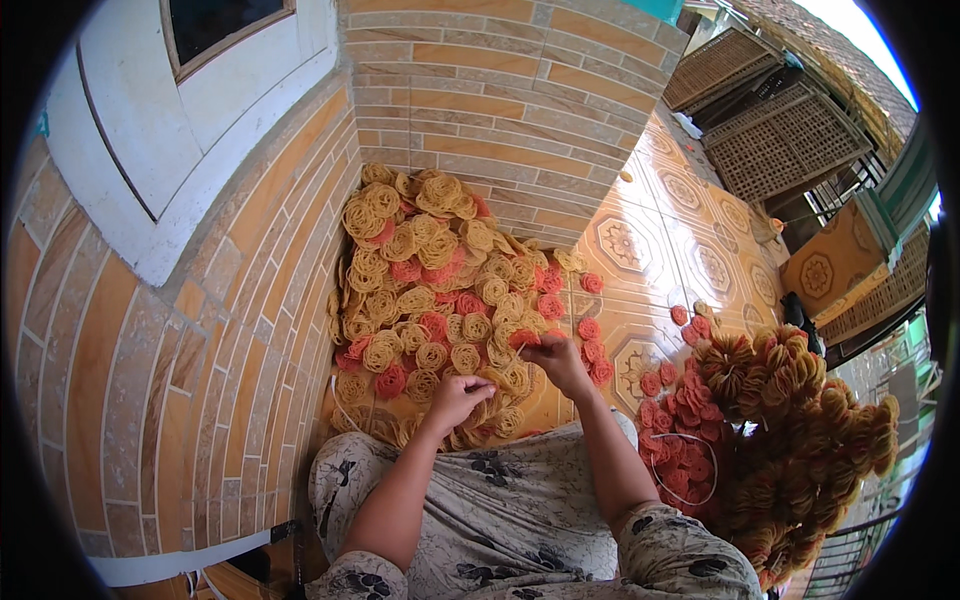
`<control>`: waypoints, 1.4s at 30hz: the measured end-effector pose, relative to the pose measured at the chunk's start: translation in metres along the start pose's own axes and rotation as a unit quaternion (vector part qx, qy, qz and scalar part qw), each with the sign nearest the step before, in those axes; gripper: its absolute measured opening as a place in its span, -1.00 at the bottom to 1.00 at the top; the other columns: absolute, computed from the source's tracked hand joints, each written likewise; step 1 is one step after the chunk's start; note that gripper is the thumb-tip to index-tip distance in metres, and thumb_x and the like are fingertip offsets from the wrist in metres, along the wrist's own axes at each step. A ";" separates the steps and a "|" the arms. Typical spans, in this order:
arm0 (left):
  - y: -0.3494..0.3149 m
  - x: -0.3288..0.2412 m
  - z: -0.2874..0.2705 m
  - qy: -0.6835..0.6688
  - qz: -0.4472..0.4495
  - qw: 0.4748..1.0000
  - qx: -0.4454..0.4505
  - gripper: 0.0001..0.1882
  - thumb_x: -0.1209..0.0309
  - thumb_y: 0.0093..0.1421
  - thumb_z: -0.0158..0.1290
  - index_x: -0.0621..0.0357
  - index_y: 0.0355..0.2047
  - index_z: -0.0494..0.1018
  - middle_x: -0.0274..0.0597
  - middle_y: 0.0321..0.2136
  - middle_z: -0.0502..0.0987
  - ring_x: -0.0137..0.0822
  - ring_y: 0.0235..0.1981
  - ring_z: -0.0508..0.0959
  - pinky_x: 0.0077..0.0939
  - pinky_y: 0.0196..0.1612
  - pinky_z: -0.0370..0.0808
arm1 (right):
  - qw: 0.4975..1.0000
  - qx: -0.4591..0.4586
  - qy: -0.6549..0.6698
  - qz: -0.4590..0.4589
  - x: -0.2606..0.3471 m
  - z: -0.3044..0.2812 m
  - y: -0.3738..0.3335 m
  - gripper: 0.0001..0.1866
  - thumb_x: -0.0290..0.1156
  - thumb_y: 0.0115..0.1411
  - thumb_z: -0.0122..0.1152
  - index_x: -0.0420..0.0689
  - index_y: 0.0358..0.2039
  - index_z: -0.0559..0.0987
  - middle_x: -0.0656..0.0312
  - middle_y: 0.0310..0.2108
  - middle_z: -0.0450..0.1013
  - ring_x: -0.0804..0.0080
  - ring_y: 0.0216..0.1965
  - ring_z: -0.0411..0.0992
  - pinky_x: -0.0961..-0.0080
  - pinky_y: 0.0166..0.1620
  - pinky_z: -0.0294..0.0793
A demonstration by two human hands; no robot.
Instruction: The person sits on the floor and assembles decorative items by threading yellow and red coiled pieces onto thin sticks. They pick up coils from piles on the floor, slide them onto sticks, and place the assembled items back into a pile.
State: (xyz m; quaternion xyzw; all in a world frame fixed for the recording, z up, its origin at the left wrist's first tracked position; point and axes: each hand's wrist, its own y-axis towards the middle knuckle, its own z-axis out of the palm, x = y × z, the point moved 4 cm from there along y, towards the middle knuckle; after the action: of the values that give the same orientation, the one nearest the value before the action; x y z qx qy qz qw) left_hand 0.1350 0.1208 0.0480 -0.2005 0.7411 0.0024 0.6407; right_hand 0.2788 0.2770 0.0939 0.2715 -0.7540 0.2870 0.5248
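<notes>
Pinched between the fingers of my right hand (560, 364) is a red lacy cracker (522, 339), held over a heap of the same coiled, noodle-like discs. My left hand (458, 402) is closed at the fingertips, just left of it and nearer to me; whatever it grips is too small to make out. Under and beyond both hands spread many yellow lacy crackers (380, 305), with red ones (437, 325) mixed among them. A thin white cord (345, 408) curves along the heap's left edge.
Brick-patterned walls (470, 90) enclose the heap at the left and back. On the right stand bunched, strung crackers (830, 440) beside a red pile (690, 425) with a white cord loop (714, 470). Farther off, woven racks (790, 145) lean over the tiled floor (650, 235).
</notes>
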 end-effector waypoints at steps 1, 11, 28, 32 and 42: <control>0.000 0.001 0.000 -0.040 -0.008 0.999 -0.003 -0.76 0.33 0.19 0.16 0.21 -0.20 0.58 -0.27 -0.38 0.62 -0.50 -0.36 0.54 -0.56 -0.24 0.44 | 1.000 0.019 -0.018 -0.003 -0.002 0.003 0.004 -0.83 -0.56 0.15 0.19 -0.16 -0.23 0.64 0.30 -0.22 0.56 0.47 -0.16 0.49 0.45 -0.09 0.48; -0.001 0.012 -0.033 -0.149 -0.059 0.968 -0.193 -0.79 0.34 0.24 0.11 0.24 -0.22 0.55 -0.43 -0.52 0.47 -0.60 -0.50 0.37 -0.63 -0.40 0.36 | 0.888 -0.144 -0.394 -0.188 0.011 0.073 0.109 -0.77 -0.37 0.12 0.18 -0.04 -0.18 0.59 0.00 -0.16 0.38 0.04 -0.17 0.40 0.21 -0.11 0.40; 0.002 0.019 -0.029 -0.188 -0.039 0.957 -0.216 -0.77 0.35 0.24 0.11 0.29 -0.24 0.54 -0.44 -0.54 0.46 -0.60 -0.52 0.36 -0.63 -0.42 0.32 | 0.994 -0.025 0.103 0.025 0.005 0.069 0.095 -0.78 -0.36 0.23 0.22 -0.29 -0.27 0.55 0.35 -0.42 0.49 0.67 -0.45 0.33 0.60 -0.35 0.34; -0.001 0.013 -0.027 -0.176 -0.057 0.963 -0.196 -0.77 0.35 0.24 0.11 0.30 -0.22 0.54 -0.43 -0.51 0.49 -0.59 -0.48 0.39 -0.64 -0.37 0.34 | 0.990 -0.052 0.131 0.000 0.017 0.057 0.079 -0.78 -0.37 0.21 0.25 -0.29 -0.27 0.56 0.38 -0.42 0.48 0.70 -0.42 0.29 0.70 -0.30 0.27; 0.000 0.014 -0.021 -0.102 -0.016 0.982 -0.155 -0.73 0.31 0.20 0.14 0.29 -0.23 0.56 -0.30 -0.48 0.57 -0.51 -0.48 0.47 -0.56 -0.36 0.40 | 0.974 -0.069 -0.212 -0.044 0.011 0.011 0.051 -0.63 -0.20 0.15 0.29 -0.18 -0.13 0.58 0.13 -0.30 0.47 0.30 -0.30 0.44 0.40 -0.14 0.40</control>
State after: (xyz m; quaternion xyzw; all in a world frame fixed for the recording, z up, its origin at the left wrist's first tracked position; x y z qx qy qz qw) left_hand 0.1139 0.1112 0.0379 -0.3081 0.6592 0.1276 0.6740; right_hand 0.2320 0.3031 0.0940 0.3221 -0.8536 0.1470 0.3821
